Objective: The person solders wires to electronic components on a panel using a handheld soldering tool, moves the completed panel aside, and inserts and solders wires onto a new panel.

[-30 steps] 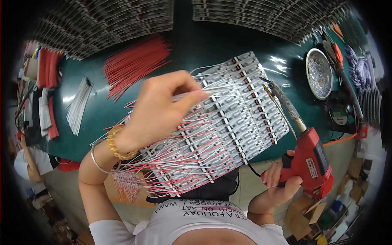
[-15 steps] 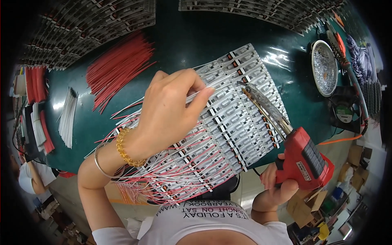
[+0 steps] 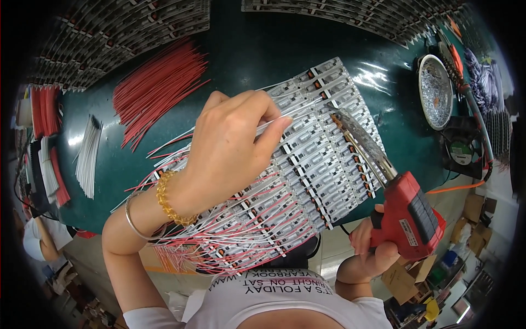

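My left hand (image 3: 227,145) is pinched on a thin white wire (image 3: 306,108) above a panel of small circuit boards (image 3: 315,159). The wire's far end runs over the boards toward the dark tip of a red soldering gun (image 3: 410,216). Wrapped round that gun's handle is my right hand (image 3: 370,247), at the panel's near right. The gun's tip is over the upper right rows; whether it touches a board is unclear. Many red and white wires (image 3: 219,236) trail from the panel's lower left rows, under my left forearm.
Loose red wires (image 3: 159,88) and a smaller bunch of white wires (image 3: 89,156) lie on the green table (image 3: 235,60) to the left. More board panels (image 3: 126,33) line the back. At right are a round metal dish (image 3: 435,93), a small fan (image 3: 461,148) and a cable.
My left hand has shifted slightly right with the white wire. The soldering gun's tip has moved a little to the right. Both grips are unchanged.
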Action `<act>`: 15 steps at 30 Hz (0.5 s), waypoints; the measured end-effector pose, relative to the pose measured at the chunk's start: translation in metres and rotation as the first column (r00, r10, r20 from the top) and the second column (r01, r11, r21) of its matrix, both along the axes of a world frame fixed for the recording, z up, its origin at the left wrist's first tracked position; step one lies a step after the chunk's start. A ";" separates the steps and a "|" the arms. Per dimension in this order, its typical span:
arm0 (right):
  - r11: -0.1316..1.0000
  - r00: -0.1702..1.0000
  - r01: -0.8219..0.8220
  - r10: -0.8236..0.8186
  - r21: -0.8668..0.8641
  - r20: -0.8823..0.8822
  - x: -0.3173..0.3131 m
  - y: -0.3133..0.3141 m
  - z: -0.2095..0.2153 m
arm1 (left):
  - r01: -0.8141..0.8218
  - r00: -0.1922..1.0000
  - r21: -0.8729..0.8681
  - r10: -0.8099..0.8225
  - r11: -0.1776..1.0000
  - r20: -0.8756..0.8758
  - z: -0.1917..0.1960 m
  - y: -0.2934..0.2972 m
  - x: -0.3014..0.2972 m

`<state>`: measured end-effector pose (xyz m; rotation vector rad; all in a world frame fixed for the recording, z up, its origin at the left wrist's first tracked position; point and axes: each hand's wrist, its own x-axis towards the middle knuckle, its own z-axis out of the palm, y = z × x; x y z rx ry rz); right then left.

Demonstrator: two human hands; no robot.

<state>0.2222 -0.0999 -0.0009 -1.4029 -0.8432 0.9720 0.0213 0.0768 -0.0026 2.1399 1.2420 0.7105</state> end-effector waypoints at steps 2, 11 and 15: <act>1.000 1.000 -0.021 0.021 -0.007 -0.004 0.002 0.000 -0.001 | -0.001 1.000 0.010 0.002 1.000 -0.005 0.001 0.000 0.000; 1.000 0.998 0.029 -0.028 0.013 -0.054 -0.001 -0.004 0.000 | 0.002 1.000 0.315 -0.011 0.949 0.026 0.000 0.000 -0.001; 0.996 0.991 0.091 -0.089 0.020 -0.101 0.001 -0.013 0.003 | 0.029 0.994 0.124 -0.041 0.992 0.099 0.012 -0.008 0.001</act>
